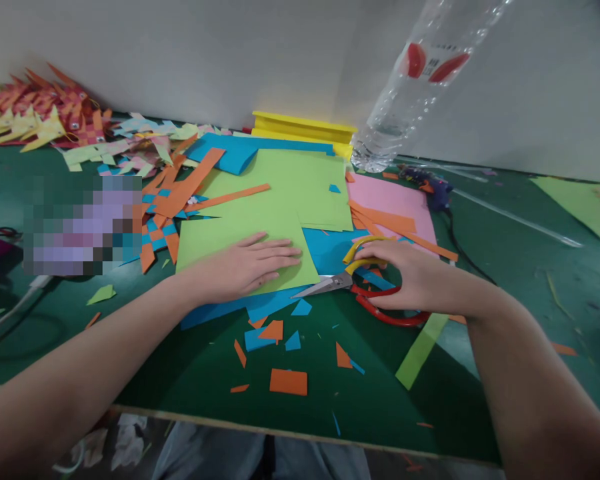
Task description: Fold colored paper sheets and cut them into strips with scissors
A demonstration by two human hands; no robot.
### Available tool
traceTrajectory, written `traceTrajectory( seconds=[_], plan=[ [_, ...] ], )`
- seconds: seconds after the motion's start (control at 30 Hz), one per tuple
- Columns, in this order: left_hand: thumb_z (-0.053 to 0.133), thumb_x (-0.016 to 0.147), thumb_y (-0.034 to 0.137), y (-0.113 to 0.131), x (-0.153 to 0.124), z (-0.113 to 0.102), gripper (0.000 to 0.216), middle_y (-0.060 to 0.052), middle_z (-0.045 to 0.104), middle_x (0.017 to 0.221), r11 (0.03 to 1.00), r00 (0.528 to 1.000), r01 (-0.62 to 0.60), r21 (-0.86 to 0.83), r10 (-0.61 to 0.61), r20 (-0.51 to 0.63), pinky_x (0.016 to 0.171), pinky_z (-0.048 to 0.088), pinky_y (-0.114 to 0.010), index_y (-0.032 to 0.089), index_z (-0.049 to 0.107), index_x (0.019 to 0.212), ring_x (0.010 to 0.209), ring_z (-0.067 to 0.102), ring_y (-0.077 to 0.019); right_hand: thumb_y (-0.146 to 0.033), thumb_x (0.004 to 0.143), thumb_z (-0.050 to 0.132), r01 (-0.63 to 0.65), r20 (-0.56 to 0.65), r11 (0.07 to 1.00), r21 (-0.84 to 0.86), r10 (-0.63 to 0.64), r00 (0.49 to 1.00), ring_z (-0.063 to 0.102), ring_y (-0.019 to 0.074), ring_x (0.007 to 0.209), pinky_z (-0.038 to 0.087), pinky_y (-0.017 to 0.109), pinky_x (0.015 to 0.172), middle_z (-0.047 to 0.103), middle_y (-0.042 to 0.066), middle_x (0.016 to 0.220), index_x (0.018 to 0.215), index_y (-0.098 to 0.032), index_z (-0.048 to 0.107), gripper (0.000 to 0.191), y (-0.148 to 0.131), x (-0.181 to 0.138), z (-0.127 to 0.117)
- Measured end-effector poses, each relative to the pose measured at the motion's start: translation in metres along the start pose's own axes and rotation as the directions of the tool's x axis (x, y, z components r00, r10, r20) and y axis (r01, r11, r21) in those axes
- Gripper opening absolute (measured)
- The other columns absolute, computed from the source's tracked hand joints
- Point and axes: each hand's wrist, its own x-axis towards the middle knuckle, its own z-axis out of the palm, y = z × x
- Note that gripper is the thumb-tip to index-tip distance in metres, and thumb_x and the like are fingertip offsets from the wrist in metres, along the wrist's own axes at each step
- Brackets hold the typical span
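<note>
My left hand (253, 265) lies flat, fingers stretched out, on a light green paper sheet (215, 241). Blue paper (205, 317) shows from under that sheet's near edge. In my right hand (405, 270) is a pair of scissors (353, 283) with one yellow and one red handle loop. Its blades point left, close to the green sheet's near right corner, and look nearly closed. Behind them lies a larger stack of light green paper (290, 187). A pink sheet (390, 200) sits to its right, with orange strips (390, 219) across it.
Paper scraps, among them an orange rectangle (289, 382), litter the green table (190, 380) in front. Woven paper fish (80, 110) are heaped at back left. A clear plastic bottle (405, 100), a glue gun (433, 190) and a glue stick (520, 219) are at right.
</note>
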Motion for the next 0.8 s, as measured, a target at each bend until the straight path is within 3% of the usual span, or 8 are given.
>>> traceTrajectory(
  seconds=[0.27,0.8],
  plan=[
    [0.026,0.106,0.031,0.001,-0.001,-0.001,0.043,0.006,0.034,0.158,1.0,1.0,0.017,-0.008,-0.017,0.002,0.122,0.0,-0.032,0.028,0.035,0.148,0.148,0.02,-0.0079,-0.037,0.071,0.073,0.031,0.01,0.999,0.041,-0.031,0.999,0.054,0.03,0.126,0.05,0.042,0.099,0.064,0.007,0.123,0.112,-0.025,0.062,0.044,-0.005,0.001,-0.001],
    [0.023,0.105,0.025,0.002,-0.001,-0.002,0.045,0.005,0.032,0.159,0.999,1.0,0.026,-0.019,-0.025,0.016,0.122,0.002,-0.032,0.027,0.034,0.149,0.149,0.019,-0.0082,-0.038,0.07,0.073,-0.023,0.031,0.999,0.045,0.022,0.999,0.06,0.0293,0.115,0.051,0.043,0.094,0.066,0.008,0.12,0.11,-0.023,0.064,0.044,-0.019,0.003,-0.002]
  ],
)
